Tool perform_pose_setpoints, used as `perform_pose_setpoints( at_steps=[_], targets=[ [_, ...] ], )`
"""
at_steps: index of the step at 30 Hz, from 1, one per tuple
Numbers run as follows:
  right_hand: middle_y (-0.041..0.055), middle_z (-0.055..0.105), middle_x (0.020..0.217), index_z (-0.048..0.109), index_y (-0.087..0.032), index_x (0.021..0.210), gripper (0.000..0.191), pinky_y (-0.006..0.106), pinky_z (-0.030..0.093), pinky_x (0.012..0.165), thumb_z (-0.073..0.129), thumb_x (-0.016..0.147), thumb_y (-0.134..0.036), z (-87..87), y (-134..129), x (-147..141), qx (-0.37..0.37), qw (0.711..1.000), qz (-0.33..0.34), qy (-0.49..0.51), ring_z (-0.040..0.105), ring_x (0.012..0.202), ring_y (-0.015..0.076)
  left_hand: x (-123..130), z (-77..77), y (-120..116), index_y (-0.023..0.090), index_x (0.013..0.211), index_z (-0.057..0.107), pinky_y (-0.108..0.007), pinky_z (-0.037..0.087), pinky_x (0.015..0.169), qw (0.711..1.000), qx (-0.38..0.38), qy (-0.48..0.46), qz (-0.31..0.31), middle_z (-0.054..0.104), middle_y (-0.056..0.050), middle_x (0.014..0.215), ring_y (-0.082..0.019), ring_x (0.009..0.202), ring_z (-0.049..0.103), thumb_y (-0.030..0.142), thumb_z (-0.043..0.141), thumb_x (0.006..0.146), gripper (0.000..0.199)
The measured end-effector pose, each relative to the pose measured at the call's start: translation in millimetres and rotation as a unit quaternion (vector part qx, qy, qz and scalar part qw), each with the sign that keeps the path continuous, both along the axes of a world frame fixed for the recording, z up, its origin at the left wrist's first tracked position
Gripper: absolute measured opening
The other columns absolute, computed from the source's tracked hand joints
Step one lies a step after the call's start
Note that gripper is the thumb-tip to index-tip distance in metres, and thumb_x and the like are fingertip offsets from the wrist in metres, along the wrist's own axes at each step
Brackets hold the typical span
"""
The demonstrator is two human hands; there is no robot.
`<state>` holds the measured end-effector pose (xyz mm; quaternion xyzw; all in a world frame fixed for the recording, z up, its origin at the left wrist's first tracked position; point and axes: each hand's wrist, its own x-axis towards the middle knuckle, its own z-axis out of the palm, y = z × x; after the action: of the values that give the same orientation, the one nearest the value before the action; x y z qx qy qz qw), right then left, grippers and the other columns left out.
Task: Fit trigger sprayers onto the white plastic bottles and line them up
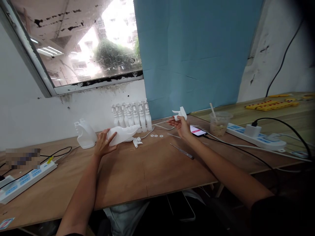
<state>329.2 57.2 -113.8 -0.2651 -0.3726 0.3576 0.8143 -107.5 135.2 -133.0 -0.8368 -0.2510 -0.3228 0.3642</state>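
Note:
My left hand [104, 144] is closed around the base end of a white plastic bottle [124, 134], which is tipped on its side with its neck to the right. My right hand [182, 126] is raised above the table, its fingers closed on a white trigger spray head [181, 113]. A thin tube appears to run from the spray head toward the bottle's neck. Just below the bottle's neck, a second spray head [137, 141] lies on the table. Several small white rings [156, 135] lie between my hands. A thin screwdriver-like tool [183, 151] rests below my right hand.
Several white spray bottles [133, 116] stand against the wall. White handled bottles [85, 134] are at the left. Power strips [29, 182] and cables lie on both sides. A lit phone [197, 131] and a plastic cup [219, 124] sit to the right.

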Motion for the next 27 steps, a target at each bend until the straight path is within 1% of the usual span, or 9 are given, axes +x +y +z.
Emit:
perform_pose_setpoints(
  at_steps=[4,7,10,13,16,19,22,25,27],
  targets=[
    [0.0058,0.073,0.079,0.062,-0.019,0.079,0.018,0.035,0.058,0.071,0.069,0.072,-0.033,-5.7,-2.0,-10.0,-0.021,0.994,0.09,-0.057,0.071,0.074,0.021,14.6,1.5,-5.8,0.023,0.142,0.041,-0.054,0.033,0.1,0.999,-0.003,0.037,-0.028,0.03,-0.022,0.142,-0.04,0.126,0.037,0.043,0.066,0.078,0.072],
    [0.0076,0.074,0.091,0.064,-0.019,0.081,0.017,0.037,0.057,0.074,0.07,0.073,-0.033,-10.5,-6.6,-23.0,-0.037,0.981,0.157,-0.106,0.069,0.08,0.0219,32.2,1.3,-11.0,0.024,0.142,0.041,-0.055,0.033,0.1,0.996,-0.002,0.067,-0.051,0.03,-0.021,0.142,-0.04,0.124,0.037,0.047,0.065,0.078,0.072],
    [0.0061,0.072,0.094,0.067,-0.019,0.088,0.021,0.03,0.055,0.066,0.073,0.07,-0.027,-15.3,-10.2,-34.2,-0.067,0.971,0.19,-0.125,0.065,0.081,0.0194,48.1,-0.9,-15.0,0.025,0.143,0.04,-0.056,0.032,0.099,0.995,-0.004,0.078,-0.065,0.03,-0.021,0.143,-0.041,0.123,0.038,0.052,0.063,0.077,0.075],
    [0.0043,0.07,0.085,0.068,-0.018,0.086,0.029,0.025,0.05,0.057,0.077,0.059,-0.018,-19.3,-10.2,-38.9,-0.104,0.964,0.205,-0.13,0.062,0.074,0.017,55.8,-3.8,-17.0,0.024,0.144,0.039,-0.055,0.033,0.098,0.995,-0.01,0.067,-0.069,0.029,-0.021,0.143,-0.041,0.123,0.038,0.052,0.063,0.076,0.077],
    [0.0063,0.07,0.083,0.068,-0.015,0.082,0.032,0.029,0.051,0.059,0.079,0.052,-0.011,-21.5,-8.8,-38.7,-0.122,0.957,0.224,-0.14,0.063,0.073,0.0195,55.9,-5.6,-17.4,0.023,0.144,0.039,-0.055,0.032,0.098,0.995,-0.017,0.061,-0.075,0.03,-0.021,0.143,-0.04,0.124,0.038,0.051,0.063,0.076,0.078],
    [0.0069,0.071,0.086,0.067,-0.015,0.084,0.035,0.031,0.053,0.062,0.08,0.052,-0.012,-22.2,-8.2,-37.5,-0.126,0.955,0.223,-0.15,0.064,0.075,0.0204,54.4,-5.3,-17.6,0.023,0.144,0.038,-0.054,0.032,0.098,0.995,-0.022,0.065,-0.075,0.03,-0.021,0.144,-0.04,0.124,0.037,0.053,0.062,0.077,0.077],
    [0.004,0.071,0.085,0.067,-0.017,0.087,0.039,0.028,0.052,0.061,0.081,0.051,-0.015,-23.0,-8.1,-36.8,-0.115,0.958,0.198,-0.173,0.063,0.072,0.0172,55.7,-3.8,-19.2,0.023,0.144,0.039,-0.054,0.032,0.098,0.994,-0.022,0.079,-0.076,0.031,-0.022,0.142,-0.04,0.124,0.037,0.055,0.06,0.078,0.077],
    [0.0008,0.07,0.08,0.066,-0.018,0.09,0.043,0.025,0.049,0.058,0.082,0.051,-0.018,-25.1,-8.0,-37.5,-0.11,0.958,0.179,-0.196,0.061,0.068,0.0148,58.9,-2.2,-21.6,0.024,0.144,0.038,-0.053,0.032,0.098,0.993,-0.023,0.087,-0.075,0.032,-0.021,0.141,-0.04,0.124,0.038,0.057,0.059,0.078,0.077],
    [0.0007,0.069,0.076,0.064,-0.018,0.09,0.041,0.024,0.046,0.053,0.082,0.054,-0.022,-27.1,-7.9,-39.0,-0.11,0.955,0.182,-0.206,0.06,0.063,0.0142,60.7,-1.9,-22.8,0.024,0.144,0.038,-0.053,0.031,0.098,0.993,-0.024,0.087,-0.073,0.032,-0.021,0.142,-0.04,0.123,0.038,0.058,0.059,0.078,0.077]
  ],
)
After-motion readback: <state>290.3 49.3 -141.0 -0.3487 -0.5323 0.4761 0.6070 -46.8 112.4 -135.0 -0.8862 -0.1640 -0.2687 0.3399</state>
